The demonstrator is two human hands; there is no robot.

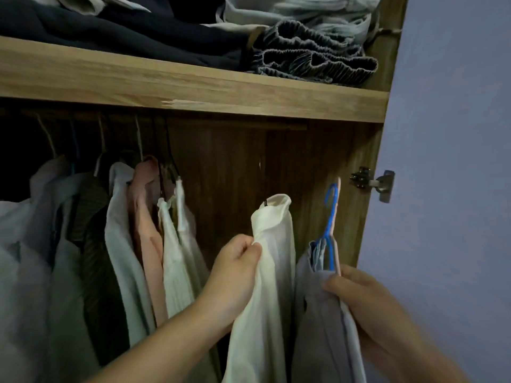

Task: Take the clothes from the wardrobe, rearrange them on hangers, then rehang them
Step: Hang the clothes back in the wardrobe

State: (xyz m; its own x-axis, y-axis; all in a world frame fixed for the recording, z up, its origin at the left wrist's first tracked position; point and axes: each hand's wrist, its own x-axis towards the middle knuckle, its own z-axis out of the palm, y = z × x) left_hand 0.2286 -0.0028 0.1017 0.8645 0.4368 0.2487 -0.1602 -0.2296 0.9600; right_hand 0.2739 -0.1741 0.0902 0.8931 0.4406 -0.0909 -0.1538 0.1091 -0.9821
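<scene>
Two hands, nearest. Left hand [235, 275] pinches a fold of the cream shirt [269, 286], which hangs on a dark hanger. Right hand [367, 308] has fingers curled round the grey garment [320, 327], touching its blue hanger [330, 217]; hook held below the shelf, off the rail. Farther left, about six garments [121, 239] on the rail. Above, one wooden shelf [193, 87] with folded clothes [309, 51].
</scene>
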